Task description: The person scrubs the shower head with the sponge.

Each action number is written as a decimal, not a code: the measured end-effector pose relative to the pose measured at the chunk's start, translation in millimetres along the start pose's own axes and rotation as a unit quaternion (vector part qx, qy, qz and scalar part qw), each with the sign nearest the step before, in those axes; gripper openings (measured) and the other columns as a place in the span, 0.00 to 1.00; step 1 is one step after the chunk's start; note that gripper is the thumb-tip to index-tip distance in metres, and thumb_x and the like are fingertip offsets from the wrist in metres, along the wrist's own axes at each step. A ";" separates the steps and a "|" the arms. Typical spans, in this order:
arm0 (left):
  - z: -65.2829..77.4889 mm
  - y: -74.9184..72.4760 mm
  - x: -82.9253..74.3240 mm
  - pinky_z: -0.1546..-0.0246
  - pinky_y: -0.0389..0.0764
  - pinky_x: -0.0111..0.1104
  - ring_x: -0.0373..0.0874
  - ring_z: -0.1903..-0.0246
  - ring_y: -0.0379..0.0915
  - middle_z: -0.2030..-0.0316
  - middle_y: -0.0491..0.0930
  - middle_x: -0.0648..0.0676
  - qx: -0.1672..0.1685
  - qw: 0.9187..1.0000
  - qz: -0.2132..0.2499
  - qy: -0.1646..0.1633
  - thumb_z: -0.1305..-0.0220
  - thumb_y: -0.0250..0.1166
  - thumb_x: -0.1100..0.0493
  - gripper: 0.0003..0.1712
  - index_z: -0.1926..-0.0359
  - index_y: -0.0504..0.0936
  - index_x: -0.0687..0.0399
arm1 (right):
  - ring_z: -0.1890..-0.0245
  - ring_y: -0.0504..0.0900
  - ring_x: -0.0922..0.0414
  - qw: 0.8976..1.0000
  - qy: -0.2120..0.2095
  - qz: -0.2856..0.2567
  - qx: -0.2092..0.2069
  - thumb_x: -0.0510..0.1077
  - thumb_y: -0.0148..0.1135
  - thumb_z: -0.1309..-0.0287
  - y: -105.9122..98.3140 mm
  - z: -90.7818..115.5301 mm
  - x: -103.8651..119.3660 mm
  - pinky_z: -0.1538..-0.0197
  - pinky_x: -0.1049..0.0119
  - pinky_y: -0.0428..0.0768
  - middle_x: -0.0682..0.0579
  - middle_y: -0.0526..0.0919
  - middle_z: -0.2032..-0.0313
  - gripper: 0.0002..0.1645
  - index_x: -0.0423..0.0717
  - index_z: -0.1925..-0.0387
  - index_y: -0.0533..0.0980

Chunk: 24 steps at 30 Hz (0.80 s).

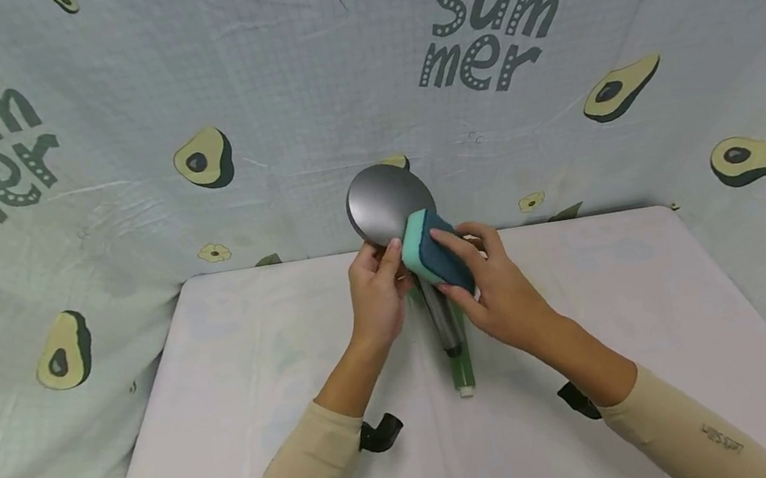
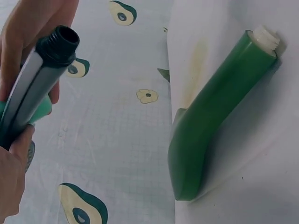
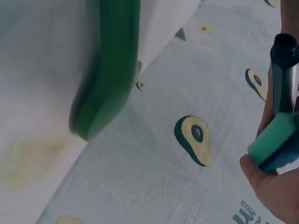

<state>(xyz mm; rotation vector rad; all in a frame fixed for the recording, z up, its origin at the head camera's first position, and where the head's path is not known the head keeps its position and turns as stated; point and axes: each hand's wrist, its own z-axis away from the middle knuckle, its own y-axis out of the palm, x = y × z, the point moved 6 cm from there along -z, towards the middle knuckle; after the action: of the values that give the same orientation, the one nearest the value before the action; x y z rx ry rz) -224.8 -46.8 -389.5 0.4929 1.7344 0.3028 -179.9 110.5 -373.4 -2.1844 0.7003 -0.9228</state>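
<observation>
My left hand (image 1: 374,298) grips a grey shower head (image 1: 387,197) at its neck, just below the round disc. The disc is raised at the far edge of the table, and the handle slants down toward me. In the left wrist view the handle's black threaded end (image 2: 58,44) shows its open hole. My right hand (image 1: 506,295) pinches a sponge (image 1: 441,255), light teal on one layer and dark blue on the other. The sponge covers the neck and the disc's lower right edge in the head view, its teal side toward the shower head.
A green shower head (image 2: 210,107) with a white threaded end lies on the white-covered table (image 1: 262,373), below my hands. Behind the table hangs a printed cloth (image 1: 285,80) with avocados and lettering. A black device (image 1: 381,433) sits at my left wrist.
</observation>
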 end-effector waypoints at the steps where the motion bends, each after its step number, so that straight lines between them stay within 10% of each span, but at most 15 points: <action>1: -0.8 -1.1 -0.4 0.74 0.78 0.23 0.34 0.71 0.76 0.62 0.78 0.52 -0.005 1.000 -0.003 0.002 0.20 0.52 0.64 0.18 0.38 0.71 0.73 | 0.40 0.76 0.38 1.000 -0.013 0.007 0.012 0.42 0.72 0.36 -0.2 0.5 0.1 0.52 0.46 0.88 0.35 0.61 0.32 0.45 0.59 0.23 0.61; 8: -7.7 -8.6 1.3 0.53 0.88 0.36 0.66 0.47 0.83 0.37 0.77 0.70 -0.011 1.000 -0.025 0.004 0.19 0.50 0.63 0.23 0.29 0.67 0.70 | 0.36 0.71 0.38 0.983 -0.148 0.074 0.078 0.38 0.75 0.43 10.0 36.0 9.3 0.44 0.43 0.84 0.34 0.66 0.33 0.45 0.63 0.27 0.69; 13: -7.4 -9.3 0.1 0.48 0.87 0.42 0.67 0.43 0.80 0.36 0.76 0.68 -0.025 0.998 -0.055 -0.007 0.19 0.51 0.63 0.23 0.29 0.67 0.67 | 0.40 0.74 0.38 0.961 -0.200 0.160 0.101 0.39 0.80 0.50 11.6 59.2 17.6 0.47 0.50 0.87 0.37 0.70 0.35 0.48 0.68 0.30 0.72; 24: -1.1 2.9 -0.3 0.50 0.86 0.32 0.56 0.43 0.80 0.37 0.75 0.66 -0.013 0.998 -0.064 -0.027 0.18 0.50 0.58 0.24 0.29 0.70 0.65 | 0.39 0.73 0.34 0.930 -0.195 0.301 0.076 0.38 0.79 0.50 -14.5 2.3 29.2 0.43 0.48 0.85 0.37 0.69 0.33 0.48 0.65 0.28 0.71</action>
<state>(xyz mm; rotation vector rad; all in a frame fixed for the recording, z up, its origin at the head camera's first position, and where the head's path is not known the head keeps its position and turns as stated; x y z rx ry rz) -225.3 -44.4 -387.7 0.3667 1.6991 0.2181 -157.3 100.8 -351.9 -1.7677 0.9787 -0.2077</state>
